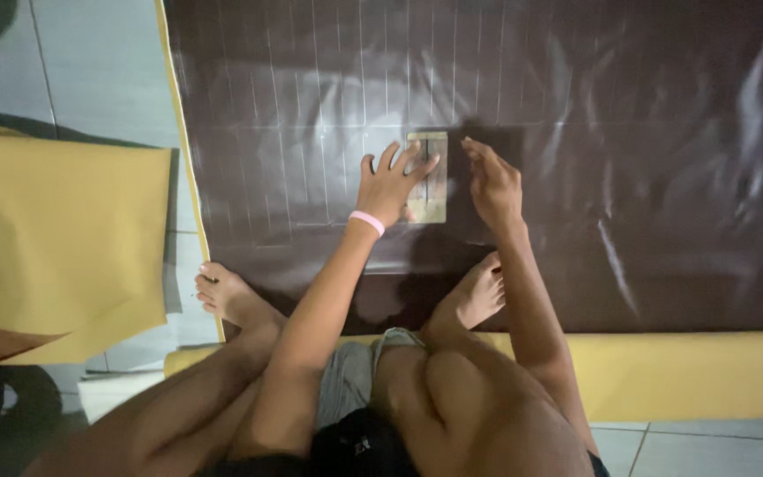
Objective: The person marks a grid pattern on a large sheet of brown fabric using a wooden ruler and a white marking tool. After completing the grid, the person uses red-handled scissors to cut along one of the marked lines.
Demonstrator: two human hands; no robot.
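Head view: left hand (392,185), fingers spread wide, presses flat on a tan card (427,177) lying on the dark sheet (646,177). Right hand (492,181) hovers beside the card, fingers narrowly curled, possibly pinching something.

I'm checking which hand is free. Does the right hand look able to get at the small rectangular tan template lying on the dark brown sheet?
Probably yes. The right hand hovers just beside the small rectangular tan template, with nothing between them; the left hand covers only its left part on the dark brown sheet.
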